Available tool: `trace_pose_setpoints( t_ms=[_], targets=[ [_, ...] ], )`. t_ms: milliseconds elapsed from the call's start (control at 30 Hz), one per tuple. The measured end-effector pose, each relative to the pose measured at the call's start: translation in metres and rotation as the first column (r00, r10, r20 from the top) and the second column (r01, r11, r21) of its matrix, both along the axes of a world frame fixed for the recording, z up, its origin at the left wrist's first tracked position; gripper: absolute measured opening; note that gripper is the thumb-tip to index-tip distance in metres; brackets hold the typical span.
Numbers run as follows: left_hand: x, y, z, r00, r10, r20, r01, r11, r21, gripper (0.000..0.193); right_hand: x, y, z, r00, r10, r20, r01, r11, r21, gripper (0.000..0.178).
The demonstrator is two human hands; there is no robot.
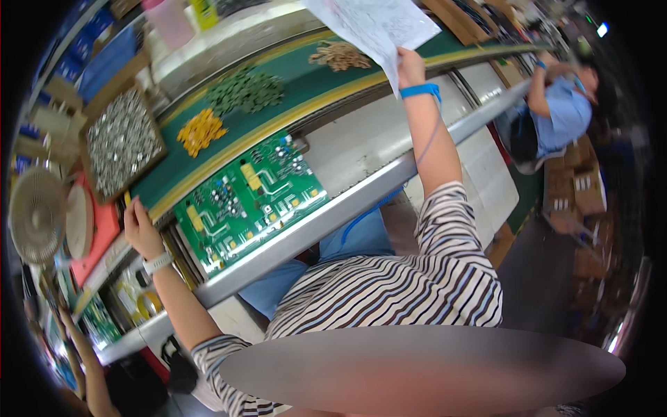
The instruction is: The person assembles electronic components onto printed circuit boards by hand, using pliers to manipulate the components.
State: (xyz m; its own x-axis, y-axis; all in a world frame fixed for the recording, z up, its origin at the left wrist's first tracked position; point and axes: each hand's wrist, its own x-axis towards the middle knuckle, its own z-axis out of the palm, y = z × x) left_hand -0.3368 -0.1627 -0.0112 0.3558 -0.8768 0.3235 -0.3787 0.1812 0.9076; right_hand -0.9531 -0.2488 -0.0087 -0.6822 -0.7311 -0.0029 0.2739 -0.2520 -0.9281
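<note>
My right hand (411,67) is raised at the far side of the line, gripping the edge of a white paper sheet (375,29) with faint print. A blue band with a cord circles that wrist. On the left, my left hand (141,229) is close to the near corner of a box of small silver parts (124,142). Its fingers are drawn together, and whatever they may hold is too small to make out. Between my arms a green circuit board (253,198), fitted with yellow blocks and small components, lies on the rails in front of me.
Piles of orange parts (201,132), dark green discs (246,92) and tan parts (340,55) lie on the green strip beyond the board. A metal rail (313,240) runs along my side. A fan (39,215) stands left; a co-worker (559,115) sits right.
</note>
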Motion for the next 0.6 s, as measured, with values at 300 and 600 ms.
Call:
trace_pose_setpoints(
  t_ms=[300, 600],
  targets=[
    [-0.011, 0.010, 0.012, 0.999, -0.033, 0.031, 0.032, 0.999, 0.033, 0.019, -0.067, 0.015, -0.008, 0.927, -0.188, 0.324, 0.214, 0.976, -0.043, 0.012],
    [-0.009, 0.004, 0.012, 0.998, -0.055, 0.034, 0.053, 0.998, 0.041, 0.018, -0.190, 0.094, -0.023, 0.189, 0.515, -0.836, 0.820, 0.386, 0.423, 0.021]
  ],
)
